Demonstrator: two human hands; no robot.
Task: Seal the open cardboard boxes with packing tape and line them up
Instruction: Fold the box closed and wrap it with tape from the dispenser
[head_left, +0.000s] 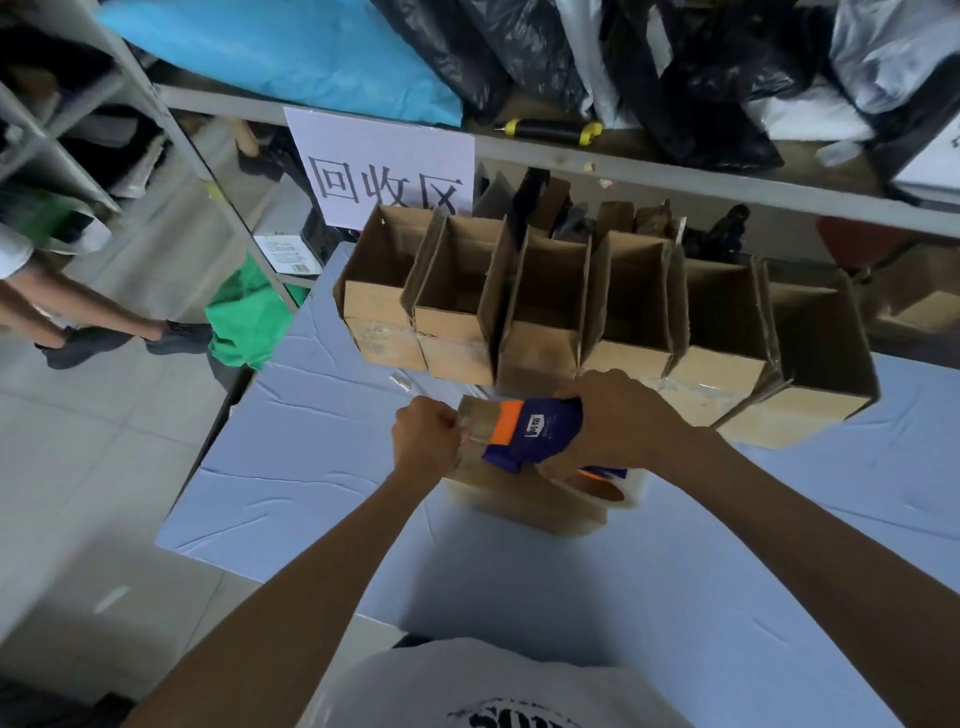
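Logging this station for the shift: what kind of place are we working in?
Most likely a parcel packing or storeroom area: a row of open cardboard boxes on the table, metal shelving stacked with bagged parcels, and a tape dispenser in hand.

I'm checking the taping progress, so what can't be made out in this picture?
- Head view: box being taped, top hidden by the tape dispenser and both hands.
- Tape end, blurred in the left hand.
- Tape roll, mostly behind the right hand.

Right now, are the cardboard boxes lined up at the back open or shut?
Open: the row of cardboard boxes shows flaps standing up and bare insides.
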